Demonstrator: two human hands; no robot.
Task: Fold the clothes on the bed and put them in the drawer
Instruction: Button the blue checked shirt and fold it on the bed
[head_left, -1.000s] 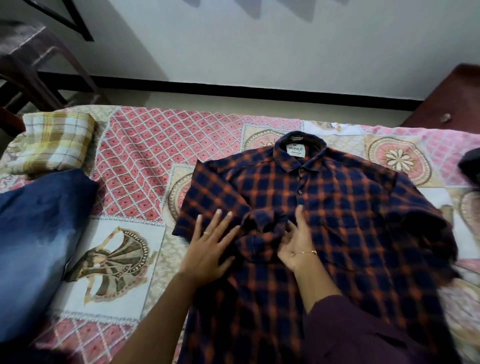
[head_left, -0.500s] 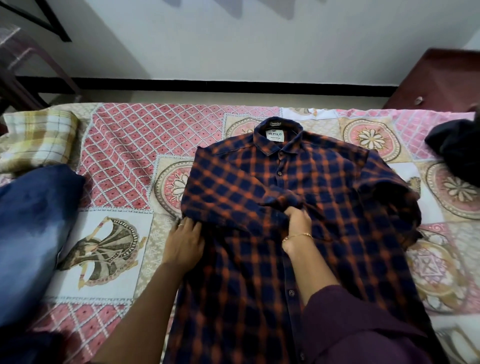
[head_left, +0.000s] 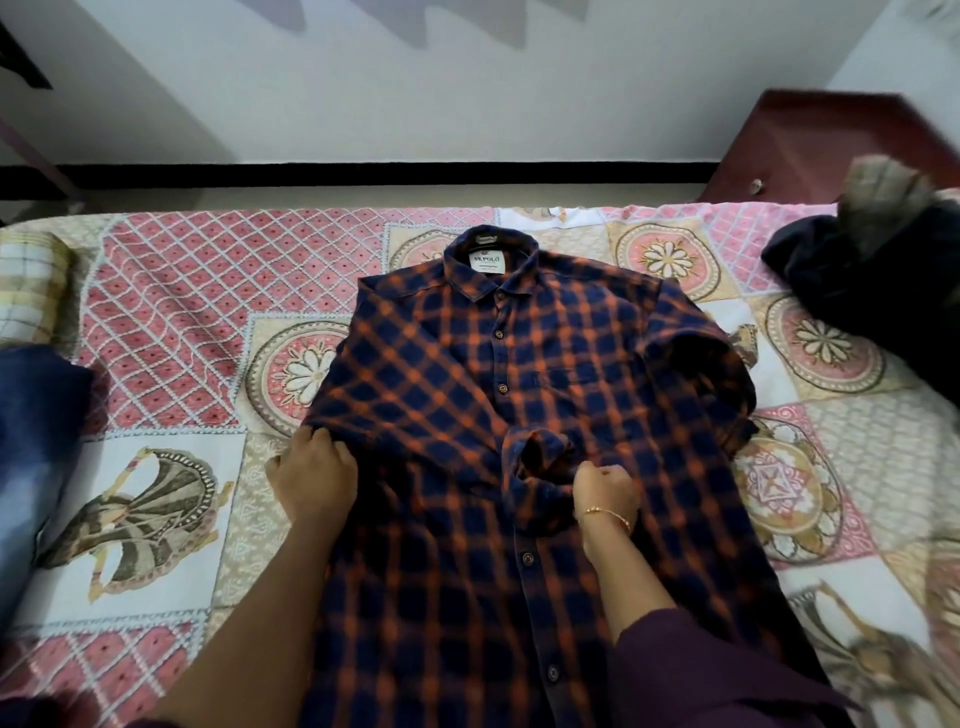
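The plaid shirt (head_left: 498, 415) is lying face up on the patterned bedspread (head_left: 171, 322), with its collar pointing away from the person and its buttoned placket running up the middle. The left hand (head_left: 311, 475) is gripping the shirt's left folded edge, with its fingers curled into the cloth there. The left sleeve is lying folded across the chest, and its cuff is ending just beside the right hand (head_left: 605, 491). The right hand is pinching the bunched cuff fabric, with its fingers closed together on it; a thin bracelet (head_left: 605, 513) is sitting on its wrist. Well to the left of the left hand, a blue garment (head_left: 36, 441) is resting on the bedspread, and beyond it a yellow checked cloth (head_left: 31, 291) is lying folded. Far to the right of the right hand, a dark garment (head_left: 872, 291) is lying in a heap near a brown cabinet (head_left: 810, 145).
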